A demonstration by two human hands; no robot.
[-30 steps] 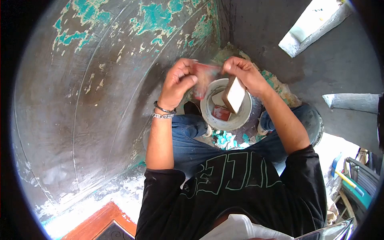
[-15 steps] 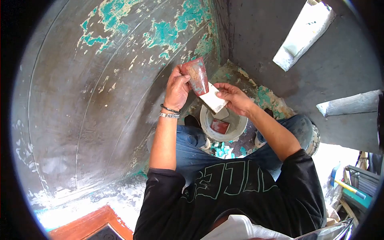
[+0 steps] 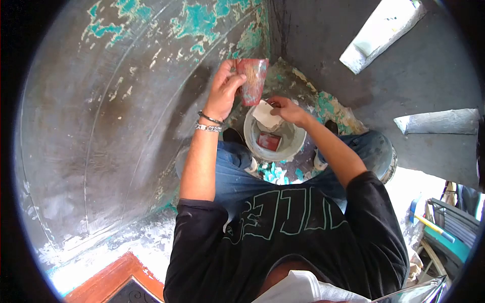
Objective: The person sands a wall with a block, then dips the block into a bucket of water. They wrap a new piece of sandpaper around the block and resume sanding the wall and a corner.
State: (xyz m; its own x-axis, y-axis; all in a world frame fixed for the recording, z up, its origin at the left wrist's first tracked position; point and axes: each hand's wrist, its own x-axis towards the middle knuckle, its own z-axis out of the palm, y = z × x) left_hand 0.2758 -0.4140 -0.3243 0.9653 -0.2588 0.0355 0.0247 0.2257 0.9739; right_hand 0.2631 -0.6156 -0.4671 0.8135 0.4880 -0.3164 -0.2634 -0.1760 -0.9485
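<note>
Head view: a scraped grey wall (image 3: 126,136) rises beside a bucket (image 3: 294,135); near its rim, the person's left hand (image 3: 222,92) grips a tapered red piece (image 3: 253,81); the right hand (image 3: 289,111) grasps a white piece (image 3: 264,116) over the bucket's mouth; a smaller red piece (image 3: 269,142) lies inside.

1 tapered, flat red piece (image 3: 254,83), 1 jagged, flat white piece (image 3: 264,115), 1 small, rectangular red piece (image 3: 269,142), 1 round, pale grey bucket (image 3: 288,151), 1 thin black wristband (image 3: 209,118), 1 silver metal chain bracelet (image 3: 208,127), 1 yellow-handled blue tool (image 3: 435,228).
</note>
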